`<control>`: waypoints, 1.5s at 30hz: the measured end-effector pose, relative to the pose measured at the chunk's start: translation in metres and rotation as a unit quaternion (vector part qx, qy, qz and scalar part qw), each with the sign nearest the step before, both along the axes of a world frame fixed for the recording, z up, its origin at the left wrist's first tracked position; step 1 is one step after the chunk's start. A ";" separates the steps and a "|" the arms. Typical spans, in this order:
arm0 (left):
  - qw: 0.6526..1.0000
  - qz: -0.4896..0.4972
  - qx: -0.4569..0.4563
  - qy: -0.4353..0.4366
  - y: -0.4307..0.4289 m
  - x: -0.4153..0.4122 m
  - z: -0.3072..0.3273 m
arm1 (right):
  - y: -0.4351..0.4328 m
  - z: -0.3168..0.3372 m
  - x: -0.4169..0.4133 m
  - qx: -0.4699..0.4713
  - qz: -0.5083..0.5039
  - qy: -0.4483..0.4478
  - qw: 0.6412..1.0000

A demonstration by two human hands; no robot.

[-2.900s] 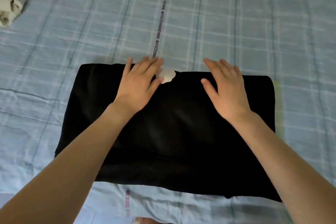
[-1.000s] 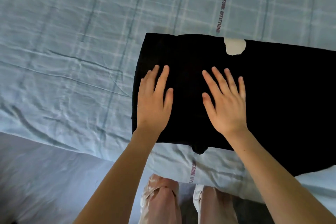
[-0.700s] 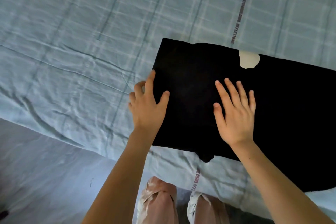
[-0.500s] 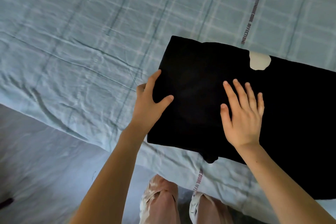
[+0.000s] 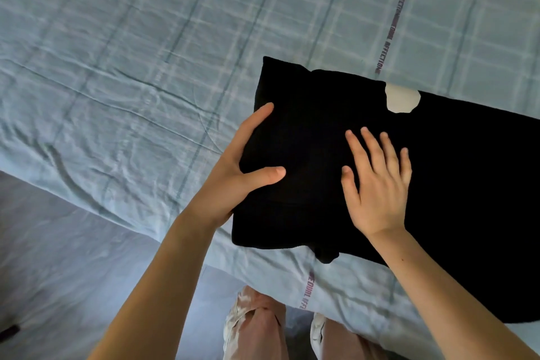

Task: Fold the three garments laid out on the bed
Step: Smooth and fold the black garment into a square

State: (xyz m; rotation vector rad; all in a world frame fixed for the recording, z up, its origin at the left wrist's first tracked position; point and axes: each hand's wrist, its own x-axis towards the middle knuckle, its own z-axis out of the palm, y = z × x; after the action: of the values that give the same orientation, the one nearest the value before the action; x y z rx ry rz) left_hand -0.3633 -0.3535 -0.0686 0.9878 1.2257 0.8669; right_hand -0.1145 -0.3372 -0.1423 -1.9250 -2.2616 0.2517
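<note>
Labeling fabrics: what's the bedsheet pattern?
Light blue plaid bedsheet with darker stripes; shows best in the head view.

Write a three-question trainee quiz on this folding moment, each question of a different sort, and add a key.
1. True or false: the right-hand grip lies flat, fingers spread, on top of the black garment.
2. Multiple choice: the left-hand grip, thumb on top, holds the black garment at its A) left edge, B) right end, C) middle.
3. Fill the gap: the small patch at the black garment's far edge is ___.

Key: 1 true; 2 A; 3 white.
</note>
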 end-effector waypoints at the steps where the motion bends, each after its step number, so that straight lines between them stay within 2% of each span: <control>1: 1.000 -0.011 0.013 -0.001 0.001 0.007 0.009 | 0.001 0.005 0.000 -0.012 0.002 0.016 1.000; 4: 0.998 -0.053 0.027 0.006 0.005 0.036 0.036 | 0.004 0.025 0.015 -0.050 0.015 0.135 0.989; 6: 0.996 -0.079 0.030 0.015 0.008 0.060 0.051 | 0.002 0.040 0.041 -0.040 0.002 0.198 0.979; 9: 0.993 -0.111 0.040 0.026 0.013 0.102 0.068 | -0.014 0.054 0.104 -0.007 -0.063 0.169 0.984; 13: 0.986 -0.157 0.060 0.022 0.017 0.171 0.078 | -0.047 0.052 0.195 -0.045 -0.187 0.144 0.971; 20: 0.960 -0.239 0.100 0.109 0.025 0.306 0.046 | -0.066 0.026 0.265 -0.046 -0.235 0.234 0.942; 22: 0.951 -0.255 0.090 0.148 0.028 0.334 0.029 | -0.065 0.019 0.275 -0.046 -0.250 0.325 0.911; 25: 0.940 -0.260 0.080 0.208 0.028 0.358 0.009 | -0.068 0.014 0.289 -0.076 -0.252 0.492 0.830; 27: 0.936 -0.255 0.084 0.229 0.027 0.363 0.006 | -0.070 0.015 0.296 -0.094 -0.244 0.571 0.778; 32: 0.932 -0.255 0.119 0.230 0.020 0.370 0.017 | -0.071 0.018 0.302 -0.130 -0.244 0.672 0.687; 35: 0.933 -0.264 0.109 0.217 0.019 0.387 0.016 | -0.075 0.019 0.304 -0.138 -0.252 0.715 0.637; 37: 0.930 -0.275 0.107 0.221 0.018 0.400 0.009 | -0.077 0.019 0.305 -0.142 -0.250 0.731 0.619; 40: 0.914 -0.302 0.105 0.248 0.015 0.414 -0.003 | -0.076 0.018 0.303 -0.131 -0.257 0.724 0.626; 43: 0.901 -0.325 0.077 0.278 0.011 0.421 -0.006 | -0.075 0.021 0.303 -0.128 -0.263 0.735 0.612; 45: 0.904 -0.329 0.056 0.266 0.012 0.423 -0.004 | -0.074 0.024 0.304 -0.128 -0.261 0.740 0.607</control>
State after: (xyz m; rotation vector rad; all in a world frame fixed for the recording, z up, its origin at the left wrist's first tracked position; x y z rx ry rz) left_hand 0.0594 -0.3420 -0.0726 1.6757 1.1641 0.1242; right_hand 0.1900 -0.4116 -0.1184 -1.2708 -0.5232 1.4278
